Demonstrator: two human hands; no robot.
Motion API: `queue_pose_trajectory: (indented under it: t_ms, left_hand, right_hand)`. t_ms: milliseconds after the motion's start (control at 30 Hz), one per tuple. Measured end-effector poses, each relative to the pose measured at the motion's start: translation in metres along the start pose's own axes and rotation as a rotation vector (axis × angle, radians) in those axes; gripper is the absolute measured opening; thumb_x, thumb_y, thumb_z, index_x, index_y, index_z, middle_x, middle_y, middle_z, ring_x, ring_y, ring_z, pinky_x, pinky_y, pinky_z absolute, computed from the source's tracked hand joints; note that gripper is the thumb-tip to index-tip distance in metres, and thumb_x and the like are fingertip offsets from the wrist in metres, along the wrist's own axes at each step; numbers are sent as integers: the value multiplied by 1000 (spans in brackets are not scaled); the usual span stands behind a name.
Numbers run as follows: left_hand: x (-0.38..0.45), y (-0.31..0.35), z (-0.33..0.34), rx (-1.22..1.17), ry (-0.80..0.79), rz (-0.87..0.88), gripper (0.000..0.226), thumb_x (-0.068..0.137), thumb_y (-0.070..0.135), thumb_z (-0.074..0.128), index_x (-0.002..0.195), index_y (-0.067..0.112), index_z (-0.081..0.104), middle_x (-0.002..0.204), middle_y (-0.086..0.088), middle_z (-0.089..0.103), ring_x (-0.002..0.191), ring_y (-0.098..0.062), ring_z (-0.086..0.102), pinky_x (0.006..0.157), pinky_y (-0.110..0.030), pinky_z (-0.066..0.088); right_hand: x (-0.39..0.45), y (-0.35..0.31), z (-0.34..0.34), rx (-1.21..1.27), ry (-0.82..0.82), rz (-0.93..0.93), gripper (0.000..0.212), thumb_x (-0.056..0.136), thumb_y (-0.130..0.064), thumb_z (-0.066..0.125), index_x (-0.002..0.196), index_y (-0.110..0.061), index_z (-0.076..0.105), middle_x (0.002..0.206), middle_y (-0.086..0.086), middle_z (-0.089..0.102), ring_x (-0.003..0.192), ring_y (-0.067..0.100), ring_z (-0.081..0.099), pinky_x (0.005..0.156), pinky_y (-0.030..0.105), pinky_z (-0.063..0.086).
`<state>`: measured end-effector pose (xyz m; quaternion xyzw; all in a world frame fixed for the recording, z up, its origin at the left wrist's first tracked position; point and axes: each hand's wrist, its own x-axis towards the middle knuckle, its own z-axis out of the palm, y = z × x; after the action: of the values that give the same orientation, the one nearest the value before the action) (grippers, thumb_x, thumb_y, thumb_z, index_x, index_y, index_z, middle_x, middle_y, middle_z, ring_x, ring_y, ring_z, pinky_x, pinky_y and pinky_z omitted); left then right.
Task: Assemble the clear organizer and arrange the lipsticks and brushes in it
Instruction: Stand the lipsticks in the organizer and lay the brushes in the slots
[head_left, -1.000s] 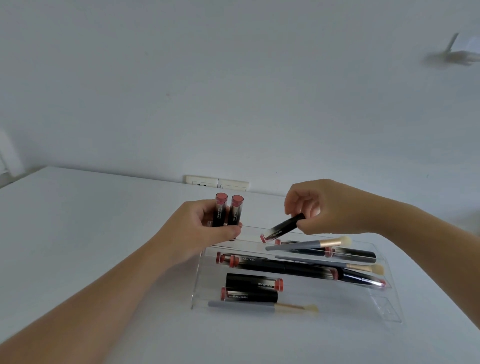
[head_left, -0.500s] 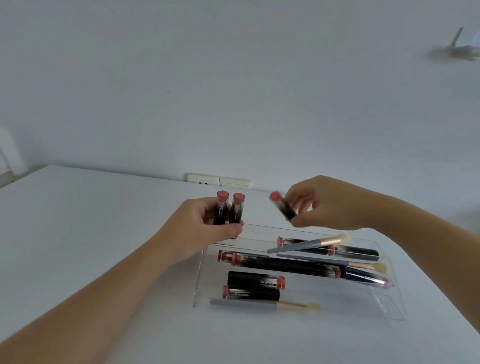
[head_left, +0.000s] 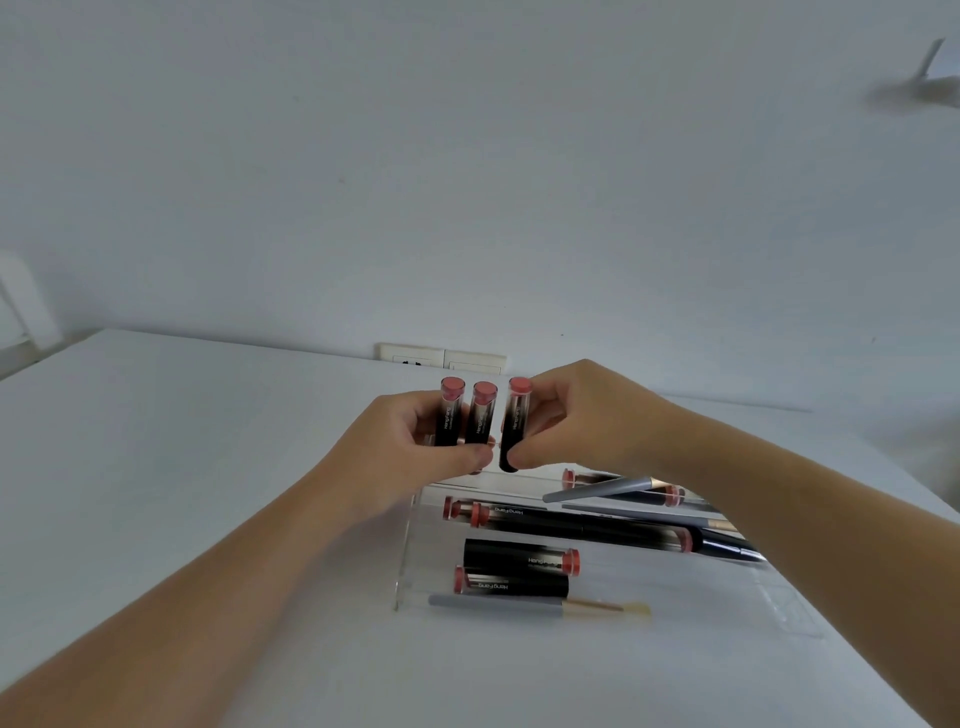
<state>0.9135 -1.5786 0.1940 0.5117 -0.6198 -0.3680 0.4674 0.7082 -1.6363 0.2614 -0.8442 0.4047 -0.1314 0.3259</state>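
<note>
Two lipsticks (head_left: 466, 418) gripped in left hand (head_left: 410, 452), right hand (head_left: 576, 415) fingers pinching third lipstick (head_left: 514, 423), clear organizer (head_left: 410, 561) holding lipsticks, brushes

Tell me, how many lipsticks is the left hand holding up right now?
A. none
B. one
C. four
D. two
D: the left hand grips two upright lipsticks side by side, while the third lipstick next to them is pinched by the right hand.
</note>
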Motion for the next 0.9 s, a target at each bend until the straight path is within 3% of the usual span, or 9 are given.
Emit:
queue_pose_trajectory:
  t_ms: [167, 333, 467, 600, 733, 900]
  left_hand:
    - [0, -1, 0, 16, 0, 23, 34, 66, 45, 82, 99, 41, 77, 95, 9, 79, 90, -12, 76, 96, -44, 57]
    - [0, -1, 0, 15, 1, 25, 34, 67, 44, 83, 101, 40, 77, 97, 8, 79, 92, -13, 76, 97, -45, 57]
    - [0, -1, 0, 22, -5, 22, 31, 71, 40, 83, 101, 41, 77, 97, 9, 79, 91, -12, 76, 97, -45, 57]
    - [0, -1, 0, 16, -10, 18, 33, 68, 44, 82, 100, 41, 77, 98, 8, 79, 92, -13, 76, 97, -45, 56]
    - [1, -1, -1, 10, -12, 22, 32, 69, 41, 83, 100, 42, 77, 97, 8, 79, 91, -12, 76, 97, -45, 57]
    - [1, -2, 0, -2, -14, 26, 36, 66, 45, 82, 102, 41, 77, 97, 6, 80, 93, -14, 76, 97, -47, 56]
  right_hand:
    - [1, 2, 5, -2, -26, 8, 26, 72, -24, 85, 96, -30, 76, 86, -13, 78, 83, 6, 75, 96, 42, 55]
    - [2, 0, 3, -6, -50, 17, 28, 73, -25, 85, 99, -29, 75, 91, -11, 79, 91, 19, 75, 99, 51, 52]
    - [0, -2, 0, 8, -86, 40, 29, 77, -26, 85, 104, -29, 74, 93, -13, 78, 90, 7, 74, 100, 36, 50]
    - [0, -3, -2, 3, -61, 33, 27, 76, -33, 84, 100, -30, 74, 89, -14, 78, 89, 8, 73, 88, 33, 51]
    - [0, -1, 1, -9, -17, 3, 17, 76, -29, 82, 92, -31, 76, 83, -14, 78, 89, 24, 72, 91, 47, 54]
    - [0, 0, 5, 0, -16, -31, 19, 78, -30, 80, 96, -32, 77, 83, -14, 78, 84, 9, 74, 92, 45, 53]
